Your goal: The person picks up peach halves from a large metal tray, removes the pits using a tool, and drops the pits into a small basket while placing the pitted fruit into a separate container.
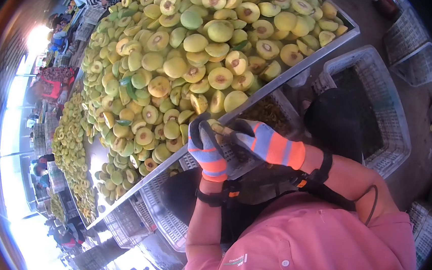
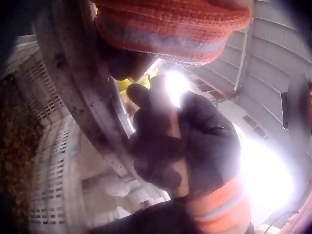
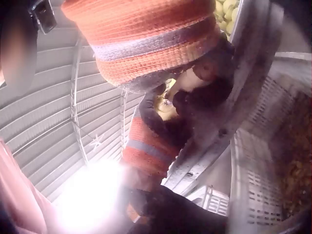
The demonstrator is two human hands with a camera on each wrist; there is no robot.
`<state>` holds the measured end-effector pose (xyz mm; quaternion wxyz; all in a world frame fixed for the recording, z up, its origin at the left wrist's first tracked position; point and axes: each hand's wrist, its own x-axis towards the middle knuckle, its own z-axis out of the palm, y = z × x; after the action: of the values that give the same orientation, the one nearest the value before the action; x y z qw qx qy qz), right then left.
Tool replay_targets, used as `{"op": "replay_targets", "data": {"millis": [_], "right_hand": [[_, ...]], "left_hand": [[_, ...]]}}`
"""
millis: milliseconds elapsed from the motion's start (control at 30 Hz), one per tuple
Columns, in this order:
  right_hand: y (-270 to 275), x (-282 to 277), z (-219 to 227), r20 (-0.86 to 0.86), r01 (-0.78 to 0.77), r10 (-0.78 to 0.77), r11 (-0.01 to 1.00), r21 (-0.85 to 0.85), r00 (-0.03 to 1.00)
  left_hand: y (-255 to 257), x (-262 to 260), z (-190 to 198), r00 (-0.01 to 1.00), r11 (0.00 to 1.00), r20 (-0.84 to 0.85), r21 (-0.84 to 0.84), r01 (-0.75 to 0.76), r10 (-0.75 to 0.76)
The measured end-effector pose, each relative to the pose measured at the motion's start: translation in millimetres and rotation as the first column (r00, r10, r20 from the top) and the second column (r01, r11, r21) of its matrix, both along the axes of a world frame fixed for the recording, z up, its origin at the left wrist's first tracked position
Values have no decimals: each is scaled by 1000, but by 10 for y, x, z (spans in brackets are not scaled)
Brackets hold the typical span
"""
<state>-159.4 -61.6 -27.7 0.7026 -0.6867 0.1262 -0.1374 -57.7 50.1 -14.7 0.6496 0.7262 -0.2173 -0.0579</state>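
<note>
My left hand, in a grey glove with orange bands, holds a yellow-green peach half at the near rim of the table. Close against it, my right hand, gloved alike, grips a small tool by its wooden handle. The tool's tip meets the cut face of the peach half in the right wrist view, where the glove's fingers hide much of it. Just beyond both hands lies a big heap of halved peaches, some cut side up with brown centres.
A metal rim edges the heap. Below it stand a crate of brownish scraps, a large white plastic crate at right and another crate by my knees. Other people work along the far left side.
</note>
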Motion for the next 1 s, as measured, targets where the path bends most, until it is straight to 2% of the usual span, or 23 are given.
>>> {"op": "replay_targets", "data": {"millis": [33,67,100,133,167,233,300,367,400,433,500,567,600,700,767,833,900,1000], "right_hand": [[-23,-4,54,-21,-58,64,977,207,998],[-66,-6,121,-29,-108,130,909,403,991],[-158,-15,210,-112,-151,237,852,502,965],[-280,-41,313,-184,-176,347,782,598,920],[-277,-49,389,-188,-171,329,805,569,925],[-271,-65,541,-196,-158,292,847,507,936],[-122,0,223,0,-114,116,980,161,993],[-47,46,91,29,35,-32,994,-102,999],[-43,59,104,57,111,-100,966,-232,993],[-58,48,124,35,97,-91,946,-308,995],[-85,23,180,-8,66,-78,891,-449,997],[-50,20,92,6,101,-126,769,-632,992],[-41,14,88,16,115,-148,692,-713,989],[-46,-28,144,-118,-16,-125,619,-785,985],[-32,-29,211,-201,-92,-122,590,-802,972],[-26,-24,216,-240,-138,-117,552,-822,964],[15,-13,166,-237,-154,-103,510,-846,966],[61,-19,119,-106,-49,-84,505,-861,991]], "left_hand": [[18,9,12,999,999,-7,14,-46,46],[25,23,23,996,996,-11,26,-91,91],[32,37,31,991,990,-15,38,-133,133],[88,111,-10,989,987,92,102,-124,114],[184,241,-91,977,978,196,168,-120,87],[237,311,-97,875,954,484,254,-157,16],[231,317,-71,614,934,785,275,-228,-82],[203,221,-19,773,953,627,282,-110,-97],[202,201,-18,846,960,524,273,-56,-99],[192,185,-8,905,966,412,258,-5,-106],[105,66,21,955,991,288,126,38,-73],[35,-26,43,997,993,-64,-106,45,-52],[40,-24,-15,996,988,-57,-139,64,-72],[47,-8,-112,999,999,-39,-41,32,-34],[48,-25,-175,945,990,326,139,-30,-17],[-28,-83,-113,948,994,317,103,-31,-3],[-81,-154,-24,997,991,-73,-137,2,-12],[-63,-135,-63,997,996,-73,-83,-13,7]]}}
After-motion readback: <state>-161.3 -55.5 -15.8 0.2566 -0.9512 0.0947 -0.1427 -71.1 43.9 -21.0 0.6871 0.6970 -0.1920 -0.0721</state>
